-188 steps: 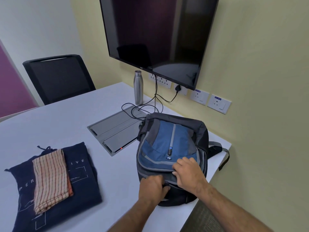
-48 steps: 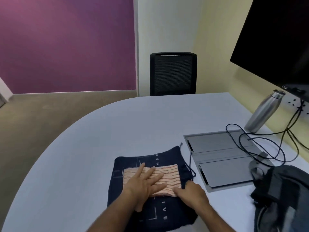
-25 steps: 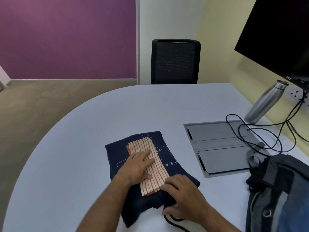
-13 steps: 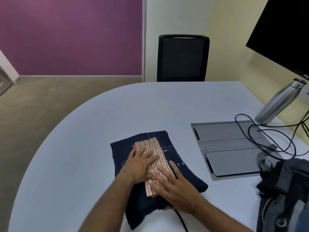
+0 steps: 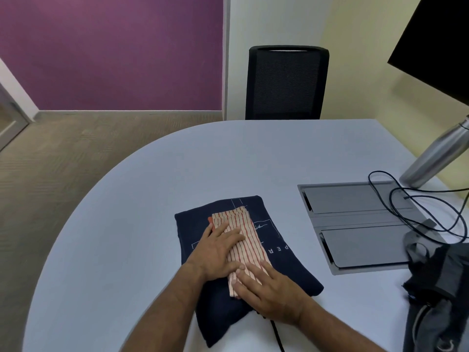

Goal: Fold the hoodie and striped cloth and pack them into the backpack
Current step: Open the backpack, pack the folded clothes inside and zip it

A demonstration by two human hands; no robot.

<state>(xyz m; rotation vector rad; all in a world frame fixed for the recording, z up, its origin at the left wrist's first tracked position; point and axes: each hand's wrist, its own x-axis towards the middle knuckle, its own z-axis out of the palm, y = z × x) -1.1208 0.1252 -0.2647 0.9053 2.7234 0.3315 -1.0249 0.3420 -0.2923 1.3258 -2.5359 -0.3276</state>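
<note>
Your left hand and right hand press flat, fingers straight, on the striped cloth atop the hoodie.

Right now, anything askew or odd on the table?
Only small things: the striped cloth lies slanted on the folded hoodie, under the left hand and right hand. A black cord trails from beneath.

White letters "PER" printed on the navy hoodie, just right of the flat hands; rest hidden, nothing else legible.
</note>
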